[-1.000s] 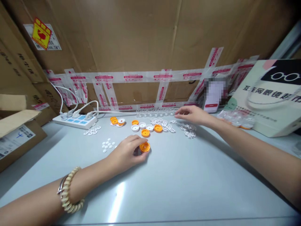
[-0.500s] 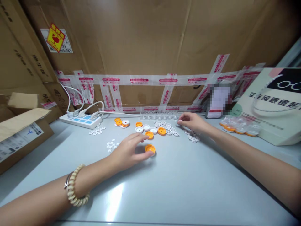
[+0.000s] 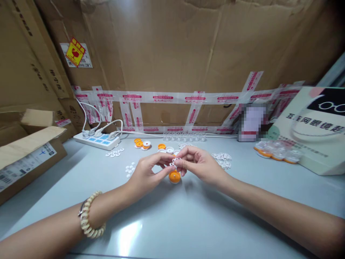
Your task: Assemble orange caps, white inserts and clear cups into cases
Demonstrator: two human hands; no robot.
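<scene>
My left hand and my right hand meet over the middle of the grey table. Both pinch a small white perforated plastic piece between their fingertips. Just below it an orange cap lies open side up on the table. Behind the hands lie more orange and white caps, a heap of white perforated pieces and a row of small clear vials. Small white discs lie to the left.
A white power strip with plugged cables sits at the back left. Cardboard boxes stand at the left and a taped cardboard wall behind. A printed box and several capped vials are at the right.
My right hand came back from the heap of white pieces to the middle with one piece. My left hand let go of the orange cap and rose to pinch the piece too.
</scene>
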